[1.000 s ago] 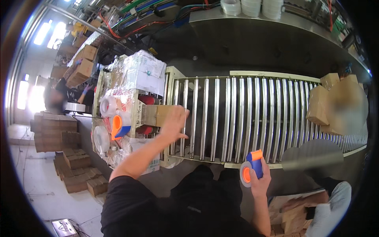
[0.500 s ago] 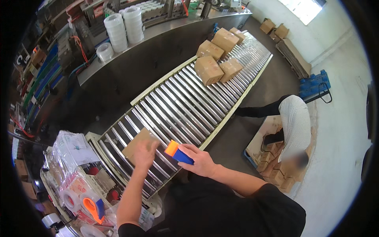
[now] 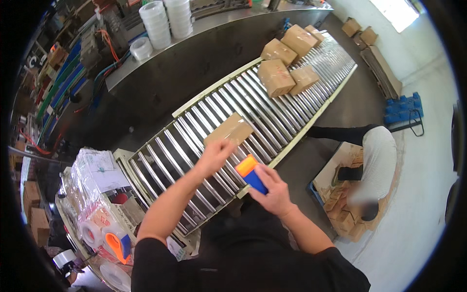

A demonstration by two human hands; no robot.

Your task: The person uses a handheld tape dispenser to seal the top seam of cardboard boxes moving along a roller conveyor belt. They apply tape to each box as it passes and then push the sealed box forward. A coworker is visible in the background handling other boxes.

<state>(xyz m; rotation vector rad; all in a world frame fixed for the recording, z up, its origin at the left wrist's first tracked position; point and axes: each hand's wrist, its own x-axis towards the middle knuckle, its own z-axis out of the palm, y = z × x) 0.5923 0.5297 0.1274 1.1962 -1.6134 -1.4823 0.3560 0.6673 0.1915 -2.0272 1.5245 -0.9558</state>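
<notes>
A brown cardboard box (image 3: pixel 232 127) with shiny tape across it lies on the roller conveyor (image 3: pixel 181 161). My left hand (image 3: pixel 214 156) is at the box's near edge, its fingers curled in; no object shows inside them. Gripped in my right hand (image 3: pixel 275 191) is an orange-and-blue tape dispenser (image 3: pixel 254 179), raised over the conveyor's near rail with its orange end toward the box. Part of its blue body is covered by my fingers.
Several taped boxes (image 3: pixel 276 78) stand farther up the conveyor. At left, a second tape dispenser (image 3: pixel 116 247) lies beside plastic-wrapped goods (image 3: pixel 95 170). Tape rolls (image 3: pixel 156 24) are stacked on a metal bench. To the right, another person (image 3: pixel 378 160) bends over a pallet of boxes (image 3: pixel 343 216).
The box has moved away along the rollers, with my left hand following behind it. My right hand has shifted rightward, still holding the tape dispenser. The whole view has turned slightly.
</notes>
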